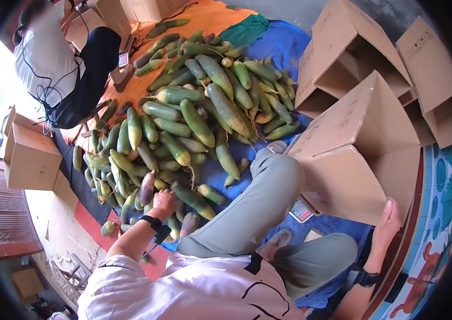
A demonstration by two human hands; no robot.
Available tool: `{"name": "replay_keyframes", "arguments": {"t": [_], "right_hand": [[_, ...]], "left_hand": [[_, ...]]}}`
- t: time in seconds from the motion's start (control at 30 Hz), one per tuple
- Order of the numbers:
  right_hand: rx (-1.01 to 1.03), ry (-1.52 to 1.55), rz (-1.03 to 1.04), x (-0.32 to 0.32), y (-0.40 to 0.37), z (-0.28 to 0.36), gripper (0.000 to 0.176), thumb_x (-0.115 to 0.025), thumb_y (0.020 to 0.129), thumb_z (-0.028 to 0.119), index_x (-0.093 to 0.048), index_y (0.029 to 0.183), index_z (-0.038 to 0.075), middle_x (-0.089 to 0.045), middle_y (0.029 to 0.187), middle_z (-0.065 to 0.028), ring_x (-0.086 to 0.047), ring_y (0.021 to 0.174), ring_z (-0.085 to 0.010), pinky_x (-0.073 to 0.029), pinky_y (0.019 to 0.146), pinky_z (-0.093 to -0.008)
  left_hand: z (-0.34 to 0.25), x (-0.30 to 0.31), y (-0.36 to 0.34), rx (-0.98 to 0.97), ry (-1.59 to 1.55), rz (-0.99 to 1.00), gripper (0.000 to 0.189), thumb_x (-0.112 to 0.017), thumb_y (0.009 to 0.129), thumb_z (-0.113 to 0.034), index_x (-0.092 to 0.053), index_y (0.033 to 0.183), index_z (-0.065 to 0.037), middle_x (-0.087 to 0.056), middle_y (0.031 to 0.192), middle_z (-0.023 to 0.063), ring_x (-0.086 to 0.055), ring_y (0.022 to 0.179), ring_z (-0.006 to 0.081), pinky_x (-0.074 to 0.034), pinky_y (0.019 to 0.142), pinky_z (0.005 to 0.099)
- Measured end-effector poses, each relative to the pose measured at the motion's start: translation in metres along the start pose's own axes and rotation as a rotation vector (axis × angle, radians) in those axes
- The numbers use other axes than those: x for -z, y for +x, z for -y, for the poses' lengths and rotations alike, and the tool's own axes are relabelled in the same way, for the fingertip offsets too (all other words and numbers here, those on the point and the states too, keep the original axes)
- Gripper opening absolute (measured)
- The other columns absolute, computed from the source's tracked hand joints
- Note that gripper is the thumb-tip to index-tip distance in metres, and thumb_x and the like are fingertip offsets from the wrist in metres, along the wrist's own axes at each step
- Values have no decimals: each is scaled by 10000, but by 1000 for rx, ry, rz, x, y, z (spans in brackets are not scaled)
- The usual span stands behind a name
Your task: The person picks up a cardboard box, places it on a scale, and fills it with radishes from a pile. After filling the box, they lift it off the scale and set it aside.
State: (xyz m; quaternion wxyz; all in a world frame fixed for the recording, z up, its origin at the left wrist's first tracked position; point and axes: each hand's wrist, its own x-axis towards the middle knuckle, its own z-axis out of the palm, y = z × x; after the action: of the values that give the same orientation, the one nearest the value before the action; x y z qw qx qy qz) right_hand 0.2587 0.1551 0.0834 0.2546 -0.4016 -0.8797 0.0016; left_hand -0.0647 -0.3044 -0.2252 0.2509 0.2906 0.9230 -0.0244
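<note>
A large heap of long green radishes (175,128) covers the sheets in front of me. My left hand (164,204) is down at the near edge of this heap, its fingers curled; what they close on, if anything, is hidden. Right beside that hand is a purplish radish (147,188). On my other side, my right hand (389,220) grips the lower edge of an open cardboard box (332,178), thumb and fingers on its wall. The box is tilted beside my knee, its opening facing right.
More open cardboard boxes (338,37) stand at the back right. A scale's keypad (301,212) shows under the near box. Another person (55,69) sits at the far left near a second keypad (123,60). A box (31,157) stands at the left.
</note>
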Motion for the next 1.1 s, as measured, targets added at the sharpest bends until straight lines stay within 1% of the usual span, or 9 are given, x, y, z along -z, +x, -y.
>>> {"name": "replay_keyframes", "arguments": {"t": [0.03,0.13,0.43,0.5,0.53,0.63,0.8,1.0,1.1], "right_hand": [[-11,-20,2,0,-4,2,241,-470,952,175,-600,1034,-10,-622,958,-171,-569,931,-359,-436,831,-419],[120,-164,-37,-5,-5,7,252,-481,950,198,-593,1058,0,-606,997,-170,-549,960,-346,-416,855,-427],[127,-230,-35,-6,-9,12,295,-505,933,248,-573,1084,4,-584,1020,-175,-515,981,-362,-390,864,-443],[131,-244,-40,-7,-9,12,297,-510,928,250,-572,1085,6,-582,1017,-173,-513,977,-361,-388,864,-445],[140,-253,-45,-7,-9,13,299,-515,923,252,-571,1086,8,-580,1015,-172,-511,974,-361,-385,864,-446],[143,-264,-48,-7,-8,15,298,-522,916,251,-568,1086,11,-575,1009,-170,-510,967,-361,-382,864,-446],[117,-269,-35,-7,-8,19,303,-539,900,254,-562,1080,12,-571,1001,-169,-506,966,-360,-378,868,-447],[129,-303,-12,-5,-9,18,333,-560,883,266,-547,1091,6,-561,1015,-170,-500,978,-364,-375,881,-449],[124,-294,1,-5,-7,20,332,-560,881,262,-545,1093,7,-556,1026,-172,-496,983,-363,-373,885,-448]], "left_hand": [[2,-1,-1,-4,8,-15,320,-594,749,-299,-654,987,-93,-615,1043,112,-565,1037,285,-443,871,404],[2,-2,-2,-2,12,-19,307,-591,751,-277,-644,988,-91,-609,1045,105,-560,1039,279,-436,868,404],[-7,-24,18,1,-48,-107,381,-602,726,-177,-575,1098,-98,-539,1133,91,-498,1115,265,-423,888,403],[-12,-29,21,-62,7,-303,374,-587,730,-150,-582,1100,-99,-532,1117,88,-483,1119,265,-422,880,404],[-15,-27,24,-66,7,-301,374,-587,730,-150,-582,1100,-99,-532,1117,88,-483,1119,265,-422,880,404],[-33,-16,32,-141,90,-104,314,-551,741,-121,-594,1053,-108,-539,1105,82,-484,1097,257,-413,873,386],[-65,-38,51,-282,23,-97,281,-530,762,-132,-598,1032,-100,-570,1057,74,-516,1061,241,-409,872,377],[-82,-44,72,-99,206,83,296,-512,809,-154,-615,1082,-111,-588,1095,53,-508,1099,219,-384,853,374],[-71,-65,87,-101,246,140,280,-508,819,-149,-626,1069,-105,-593,1102,57,-505,1103,208,-387,845,365]]}}
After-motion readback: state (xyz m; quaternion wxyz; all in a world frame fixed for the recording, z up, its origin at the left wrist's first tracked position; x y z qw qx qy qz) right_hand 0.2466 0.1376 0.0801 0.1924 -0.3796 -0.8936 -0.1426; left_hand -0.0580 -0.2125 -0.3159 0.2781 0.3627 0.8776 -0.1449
